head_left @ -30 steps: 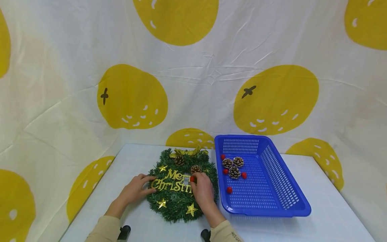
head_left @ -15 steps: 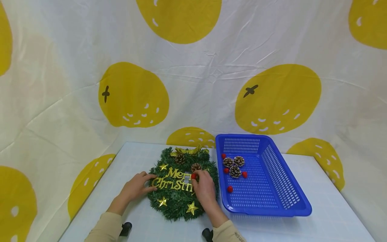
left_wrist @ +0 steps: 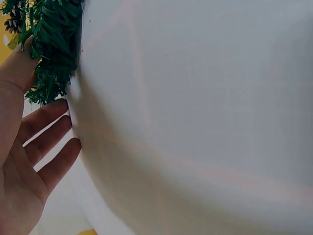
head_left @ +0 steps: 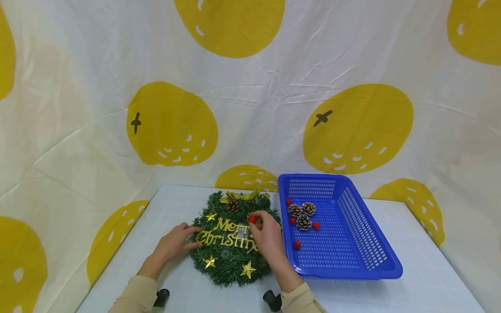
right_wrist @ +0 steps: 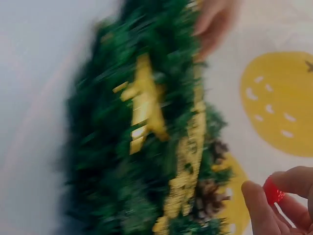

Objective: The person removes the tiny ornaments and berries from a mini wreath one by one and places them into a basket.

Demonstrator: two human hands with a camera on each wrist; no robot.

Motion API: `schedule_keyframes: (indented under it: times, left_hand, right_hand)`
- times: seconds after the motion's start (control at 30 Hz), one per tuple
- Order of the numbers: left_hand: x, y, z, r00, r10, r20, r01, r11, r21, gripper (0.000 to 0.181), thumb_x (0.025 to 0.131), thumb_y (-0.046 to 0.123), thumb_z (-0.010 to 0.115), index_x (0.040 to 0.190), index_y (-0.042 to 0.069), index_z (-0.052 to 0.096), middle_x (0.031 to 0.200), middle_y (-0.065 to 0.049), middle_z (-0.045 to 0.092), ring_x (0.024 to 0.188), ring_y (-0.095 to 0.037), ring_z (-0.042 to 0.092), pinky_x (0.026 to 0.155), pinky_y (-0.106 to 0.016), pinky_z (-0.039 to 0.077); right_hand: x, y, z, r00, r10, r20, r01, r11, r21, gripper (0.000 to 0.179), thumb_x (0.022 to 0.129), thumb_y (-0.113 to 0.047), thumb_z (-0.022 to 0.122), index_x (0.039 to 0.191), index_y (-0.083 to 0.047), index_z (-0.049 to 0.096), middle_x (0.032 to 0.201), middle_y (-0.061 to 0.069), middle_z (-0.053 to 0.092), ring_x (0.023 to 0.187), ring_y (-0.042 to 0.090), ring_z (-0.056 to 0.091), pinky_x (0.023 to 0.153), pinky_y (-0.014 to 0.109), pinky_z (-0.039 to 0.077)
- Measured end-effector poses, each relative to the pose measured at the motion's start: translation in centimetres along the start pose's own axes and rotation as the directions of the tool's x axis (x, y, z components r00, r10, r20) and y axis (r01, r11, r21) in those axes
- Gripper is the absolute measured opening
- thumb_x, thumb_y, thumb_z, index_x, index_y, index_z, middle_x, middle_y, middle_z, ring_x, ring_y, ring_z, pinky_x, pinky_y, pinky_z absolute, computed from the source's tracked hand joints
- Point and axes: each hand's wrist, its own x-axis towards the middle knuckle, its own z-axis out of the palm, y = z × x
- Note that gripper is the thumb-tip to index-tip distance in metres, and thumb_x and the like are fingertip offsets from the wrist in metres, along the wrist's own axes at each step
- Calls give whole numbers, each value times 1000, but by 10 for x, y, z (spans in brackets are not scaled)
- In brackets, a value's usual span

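A green Christmas wreath [head_left: 221, 271] lies on the white table, bearing a gold "Merry Christmas" sign [head_left: 227, 237], gold stars [head_left: 248, 269] and a gold bow at its far edge. My left hand [head_left: 173, 244] rests at the wreath's left edge, fingers fairly straight; in the left wrist view several fingertips [left_wrist: 73, 144] touch the table beside the greenery. Above the wreath's right part, my right hand [head_left: 269, 237] pinches a small red berry [head_left: 253, 219] between thumb and fingers. The berry [right_wrist: 274, 190] shows a bumpy surface in the right wrist view. It partly covers a pine cone on the wreath.
A blue plastic basket [head_left: 344, 274] stands just right of the wreath. Inside lie pine cones [head_left: 304, 222] and several red berries [head_left: 297, 245]. Behind the table hangs a white cloth [head_left: 250, 130] with yellow fruit prints.
My right hand has lifted away from the sign and moved up and slightly right with the red berry, uncovering more lettering. The left hand stays at the wreath's edge.
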Motion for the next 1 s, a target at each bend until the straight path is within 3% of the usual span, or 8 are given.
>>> schedule_keyframes:
  times: [0.1, 0.27, 0.4, 0.7, 1.0]
  left_hand:
    - [0, 1, 0, 1000, -4, 7, 4, 1000, -9, 56, 82, 51, 73, 129, 21, 65, 98, -2, 54, 81, -16, 51, 54, -36, 44]
    - [-1, 2, -1, 1000, -11, 14, 11, 1000, -22, 57, 82, 50, 74, 129, 20, 65, 97, -2, 54, 80, -15, 50, 55, -34, 43]
    - [-3, 3, -3, 1000, -8, 16, 9, 999, -36, 56, 82, 49, 74, 129, 19, 64, 95, -2, 52, 78, -14, 48, 55, -34, 42]
    - [-1, 0, -2, 1000, 11, 17, -10, 999, -39, 57, 81, 50, 74, 128, 19, 65, 95, -1, 52, 79, -15, 49, 56, -35, 43]
    - [1, -3, 1, 1000, 2, 11, -1, 999, -39, 55, 82, 48, 74, 129, 20, 65, 95, -1, 53, 81, -15, 50, 57, -35, 43]
  right_hand:
    - [4, -7, -8, 999, 32, 29, -33, 998, 54, 28, 92, -11, 68, 120, -9, 67, 110, 9, 67, 86, 19, 69, 62, 30, 53]
    - [13, -20, -23, 996, 77, 52, -83, 987, 134, 29, 91, -13, 70, 120, -8, 67, 112, 11, 67, 94, 24, 69, 68, 35, 55]
    - [18, -24, -35, 997, 72, 42, -78, 986, 144, 29, 90, -13, 72, 118, -6, 67, 106, 10, 69, 94, 25, 69, 73, 37, 56]
    - [33, -29, -55, 1000, 25, 7, -25, 998, 55, 33, 88, -14, 74, 119, -4, 67, 104, 11, 71, 93, 26, 69, 79, 41, 56]
    - [57, -36, -84, 999, 23, -25, -24, 999, -36, 37, 89, -19, 74, 123, -5, 67, 106, 11, 71, 99, 26, 68, 82, 41, 54]
